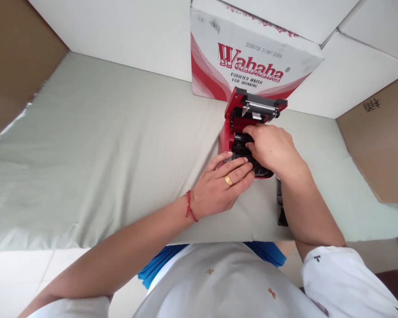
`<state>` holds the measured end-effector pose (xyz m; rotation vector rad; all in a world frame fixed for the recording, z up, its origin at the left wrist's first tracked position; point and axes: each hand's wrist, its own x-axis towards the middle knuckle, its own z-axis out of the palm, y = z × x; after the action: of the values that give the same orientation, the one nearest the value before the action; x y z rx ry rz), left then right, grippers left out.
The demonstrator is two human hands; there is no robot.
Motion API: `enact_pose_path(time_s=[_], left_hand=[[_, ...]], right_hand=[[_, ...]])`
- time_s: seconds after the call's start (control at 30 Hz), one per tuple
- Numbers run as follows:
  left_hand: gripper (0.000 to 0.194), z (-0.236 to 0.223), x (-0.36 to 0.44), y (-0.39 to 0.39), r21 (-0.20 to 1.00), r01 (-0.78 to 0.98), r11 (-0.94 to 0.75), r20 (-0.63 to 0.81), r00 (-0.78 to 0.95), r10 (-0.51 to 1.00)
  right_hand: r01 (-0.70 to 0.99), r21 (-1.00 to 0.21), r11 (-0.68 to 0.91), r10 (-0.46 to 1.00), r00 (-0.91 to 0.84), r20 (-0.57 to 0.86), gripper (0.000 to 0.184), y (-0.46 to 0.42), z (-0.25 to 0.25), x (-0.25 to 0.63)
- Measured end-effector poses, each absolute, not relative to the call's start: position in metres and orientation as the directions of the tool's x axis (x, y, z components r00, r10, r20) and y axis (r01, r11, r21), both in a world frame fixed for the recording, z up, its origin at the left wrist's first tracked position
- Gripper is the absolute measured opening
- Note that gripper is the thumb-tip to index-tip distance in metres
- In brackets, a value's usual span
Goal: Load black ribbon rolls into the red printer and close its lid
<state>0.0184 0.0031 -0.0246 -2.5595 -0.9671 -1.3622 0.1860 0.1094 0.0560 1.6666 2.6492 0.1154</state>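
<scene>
A small red box [223,140] stands on the cloth with its hinged lid [232,106] raised. The lid's underside carries a dark roller and a metal rod. Crinkled, shiny black plastic [258,167] lines or fills the box. My left hand [223,185] lies over the near left edge with fingers stretched out, touching the box and the plastic. From the right, my right hand [272,148] reaches in with curled fingers at the black plastic. Its fingertips are partly hidden, and whatever they grip is unclear.
Behind the box stands a white and red water carton [252,57]. Brown cardboard [381,141] stands at the right and more cardboard [16,57] at the left. A black strip-like item [281,205] lies beside my right forearm on the pale cloth [102,154], near the table's front edge.
</scene>
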Motion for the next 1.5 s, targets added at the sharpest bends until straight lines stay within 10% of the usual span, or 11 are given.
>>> enact_pose_path(time_s=[0.3, 0.43, 1.5], left_hand=[[0.029, -0.020, 0.018, -0.001, 0.136, 0.601, -0.787, 0.807, 0.394, 0.440], [0.032, -0.017, 0.019, -0.001, 0.126, 0.622, -0.773, 0.816, 0.379, 0.438], [0.036, -0.021, 0.019, -0.004, 0.210, 0.607, -0.766, 0.821, 0.316, 0.475]], right_hand=[[0.812, -0.280, 0.513, 0.849, -0.431, 0.305, 0.028, 0.086, 0.095, 0.198], [0.805, -0.216, 0.553, 0.750, -0.368, 0.549, 0.040, 0.103, 0.105, 0.205], [0.748, -0.209, 0.630, 0.759, -0.535, 0.370, 0.032, 0.040, 0.053, 0.225]])
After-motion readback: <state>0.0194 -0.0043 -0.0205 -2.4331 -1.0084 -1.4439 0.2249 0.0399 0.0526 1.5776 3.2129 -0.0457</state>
